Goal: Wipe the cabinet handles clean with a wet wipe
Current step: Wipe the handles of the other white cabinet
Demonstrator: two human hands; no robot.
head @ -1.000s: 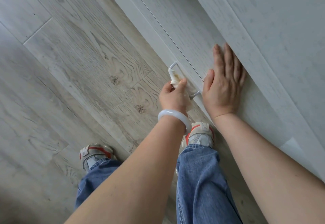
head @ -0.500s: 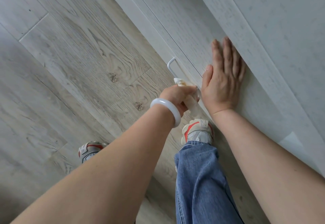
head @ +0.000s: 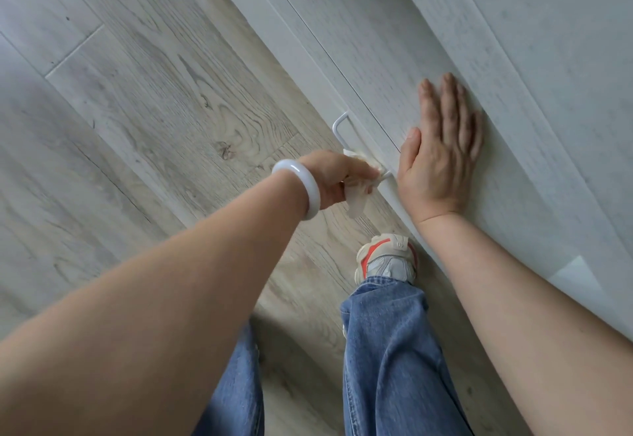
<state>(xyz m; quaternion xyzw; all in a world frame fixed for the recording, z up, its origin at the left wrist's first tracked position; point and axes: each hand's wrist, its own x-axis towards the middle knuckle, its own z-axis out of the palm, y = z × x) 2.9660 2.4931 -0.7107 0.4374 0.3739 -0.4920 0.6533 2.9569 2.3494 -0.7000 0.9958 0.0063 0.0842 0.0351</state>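
A thin white bar handle (head: 340, 130) sticks out from the pale grey cabinet front (head: 404, 69) low down near the floor. My left hand (head: 337, 178), with a white bangle on its wrist, is closed on a crumpled white wet wipe (head: 356, 195) and presses it around the near end of the handle, hiding that end. The far end of the handle shows bare. My right hand (head: 442, 158) lies flat with its fingers together against the cabinet front, just right of the handle, holding nothing.
Grey wood-grain floor (head: 154, 110) fills the left. My legs in blue jeans (head: 387, 350) and a beige and red sneaker (head: 387, 259) stand close to the cabinet base. A higher cabinet panel (head: 548, 41) runs along the right.
My left hand has slid the wipe along the handle from its far part to the near end, so the far end is now uncovered. My right hand has stayed flat on the cabinet.
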